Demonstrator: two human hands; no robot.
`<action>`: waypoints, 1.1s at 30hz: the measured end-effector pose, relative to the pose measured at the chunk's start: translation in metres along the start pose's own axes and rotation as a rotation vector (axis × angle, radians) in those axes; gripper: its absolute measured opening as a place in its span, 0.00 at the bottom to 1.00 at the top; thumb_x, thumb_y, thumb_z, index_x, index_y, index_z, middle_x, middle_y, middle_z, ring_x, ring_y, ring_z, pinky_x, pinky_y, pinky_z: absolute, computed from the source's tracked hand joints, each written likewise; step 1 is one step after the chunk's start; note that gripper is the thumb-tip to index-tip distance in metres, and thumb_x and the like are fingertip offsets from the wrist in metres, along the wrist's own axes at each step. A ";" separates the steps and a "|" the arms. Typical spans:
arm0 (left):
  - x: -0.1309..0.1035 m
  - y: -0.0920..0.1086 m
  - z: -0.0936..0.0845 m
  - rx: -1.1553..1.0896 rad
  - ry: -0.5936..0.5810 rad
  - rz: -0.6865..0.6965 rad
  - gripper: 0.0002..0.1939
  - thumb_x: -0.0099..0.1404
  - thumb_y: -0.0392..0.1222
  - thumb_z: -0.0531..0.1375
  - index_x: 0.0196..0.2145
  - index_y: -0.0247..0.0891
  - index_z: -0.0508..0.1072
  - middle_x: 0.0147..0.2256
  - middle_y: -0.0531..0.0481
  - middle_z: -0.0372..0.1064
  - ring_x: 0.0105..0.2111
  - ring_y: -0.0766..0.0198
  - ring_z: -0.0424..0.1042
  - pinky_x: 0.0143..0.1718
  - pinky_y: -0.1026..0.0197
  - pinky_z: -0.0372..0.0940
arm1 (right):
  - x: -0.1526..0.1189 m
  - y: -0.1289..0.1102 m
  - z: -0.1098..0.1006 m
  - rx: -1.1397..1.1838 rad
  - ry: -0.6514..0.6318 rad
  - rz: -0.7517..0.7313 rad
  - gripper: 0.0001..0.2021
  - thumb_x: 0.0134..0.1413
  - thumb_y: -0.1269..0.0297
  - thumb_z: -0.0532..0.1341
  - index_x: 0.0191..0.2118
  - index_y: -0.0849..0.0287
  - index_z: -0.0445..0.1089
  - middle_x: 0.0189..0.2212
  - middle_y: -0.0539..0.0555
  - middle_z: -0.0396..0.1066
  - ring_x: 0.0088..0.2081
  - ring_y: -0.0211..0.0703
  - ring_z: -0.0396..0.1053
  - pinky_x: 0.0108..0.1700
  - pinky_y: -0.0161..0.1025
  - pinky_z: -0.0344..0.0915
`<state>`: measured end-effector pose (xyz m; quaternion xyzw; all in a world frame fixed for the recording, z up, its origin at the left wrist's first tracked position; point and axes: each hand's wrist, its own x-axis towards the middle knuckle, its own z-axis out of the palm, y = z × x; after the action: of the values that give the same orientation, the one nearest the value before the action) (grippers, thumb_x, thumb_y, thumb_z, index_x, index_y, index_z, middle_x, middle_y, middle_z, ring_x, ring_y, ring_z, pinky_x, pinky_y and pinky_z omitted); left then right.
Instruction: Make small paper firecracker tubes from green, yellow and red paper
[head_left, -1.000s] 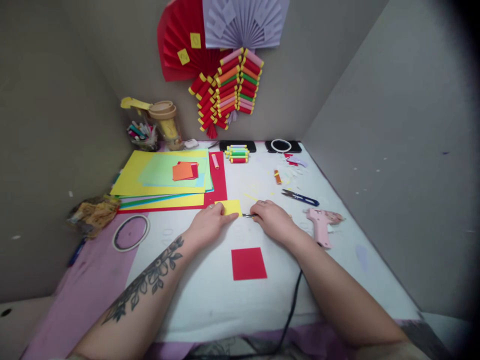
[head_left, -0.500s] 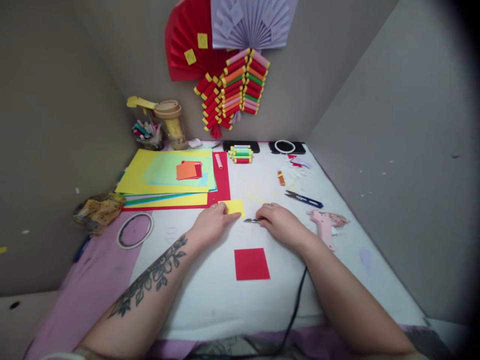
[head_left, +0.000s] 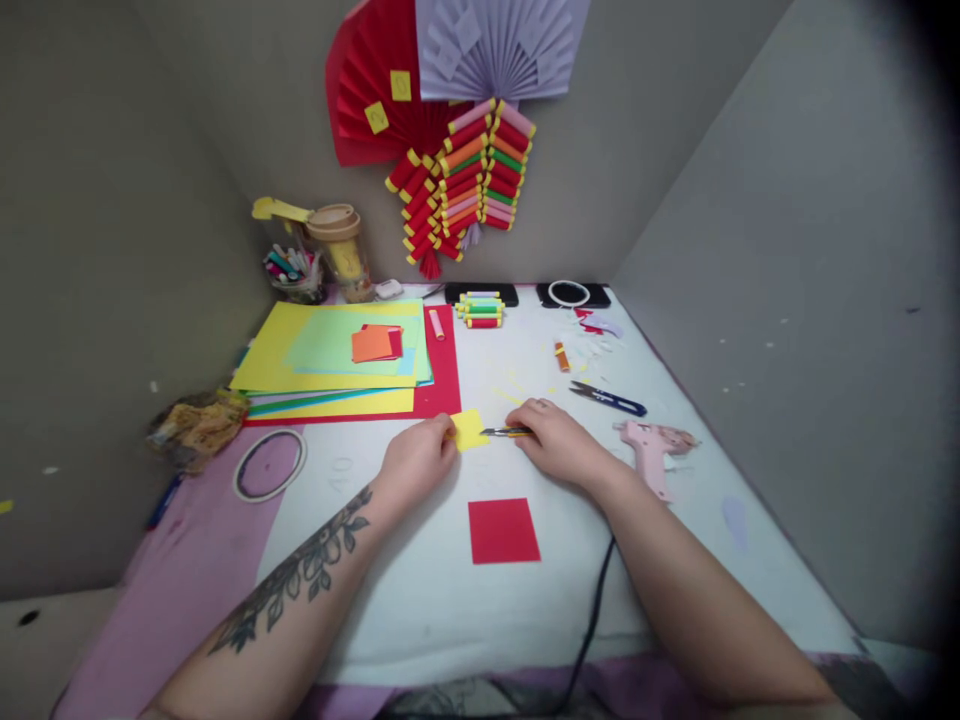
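1. The black cord (head_left: 594, 610) runs from under the right forearm to the near edge of the counter (head_left: 405, 600). If that arm snagged it, the hand could jerk mid-stroke.
2. The red square (head_left: 504, 531) lies flat and loose, nearer than both hands. A dragging wrist could crease it or push it askew.
3. The left hand (head_left: 420, 452) has its grip pinching the left edge of the yellow slip (head_left: 471, 430), which lies between the hands. Held at that one side, the slip could pivot or buckle under a sideways push.
4. The right hand (head_left: 555, 440) has its grip closed round the knife (head_left: 506, 432), blade pointing left at the slip's right side. Whether the tip rests on the paper or just above it, I cannot tell. The blade aims toward the left fingers, so too much force or a sudden slip could nick them; a wandering blade could tear the paper or score the cover beneath.
5. The glue gun (head_left: 648, 455) lies right of that forearm. An outward elbow could knock it.
6. The snips (head_left: 607, 398) lie just beyond, blades pointing left, and could prick a hand reaching past carelessly.
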<state>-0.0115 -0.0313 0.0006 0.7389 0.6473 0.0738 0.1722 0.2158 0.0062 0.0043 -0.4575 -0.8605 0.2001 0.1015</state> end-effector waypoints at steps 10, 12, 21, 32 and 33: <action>-0.003 -0.007 -0.004 -0.118 -0.018 0.165 0.09 0.62 0.42 0.54 0.37 0.42 0.71 0.37 0.51 0.73 0.36 0.61 0.70 0.34 0.62 0.60 | -0.002 -0.002 -0.006 -0.115 -0.043 -0.017 0.10 0.58 0.72 0.54 0.41 0.57 0.70 0.38 0.55 0.69 0.43 0.42 0.63 0.44 0.37 0.56; -0.003 -0.005 -0.003 -0.109 -0.015 0.135 0.07 0.61 0.42 0.54 0.35 0.42 0.71 0.35 0.52 0.73 0.33 0.62 0.70 0.30 0.62 0.58 | -0.002 -0.004 -0.006 -0.149 -0.037 -0.005 0.09 0.59 0.71 0.54 0.41 0.56 0.70 0.37 0.54 0.68 0.42 0.42 0.63 0.44 0.37 0.56; 0.002 -0.001 0.003 -0.123 0.098 0.026 0.09 0.62 0.40 0.51 0.33 0.41 0.72 0.33 0.50 0.72 0.33 0.61 0.69 0.31 0.62 0.58 | 0.013 -0.005 0.004 -0.287 0.018 0.044 0.10 0.60 0.70 0.53 0.42 0.55 0.70 0.38 0.55 0.68 0.44 0.46 0.61 0.43 0.39 0.55; 0.003 -0.013 0.001 0.049 -0.030 0.299 0.17 0.68 0.44 0.48 0.50 0.56 0.71 0.38 0.50 0.65 0.37 0.61 0.65 0.32 0.63 0.55 | 0.012 -0.002 0.002 -0.288 0.016 -0.017 0.11 0.61 0.69 0.53 0.43 0.53 0.71 0.38 0.55 0.69 0.43 0.46 0.62 0.44 0.41 0.52; 0.003 -0.014 0.000 0.070 -0.039 0.304 0.18 0.69 0.44 0.47 0.51 0.57 0.70 0.38 0.50 0.65 0.37 0.61 0.65 0.31 0.62 0.54 | 0.012 -0.002 0.002 -0.286 0.013 -0.021 0.11 0.61 0.69 0.53 0.43 0.53 0.71 0.39 0.55 0.69 0.44 0.46 0.62 0.44 0.41 0.52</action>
<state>-0.0238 -0.0268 -0.0045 0.8351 0.5267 0.0620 0.1459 0.2073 0.0144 0.0031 -0.4596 -0.8842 0.0712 0.0428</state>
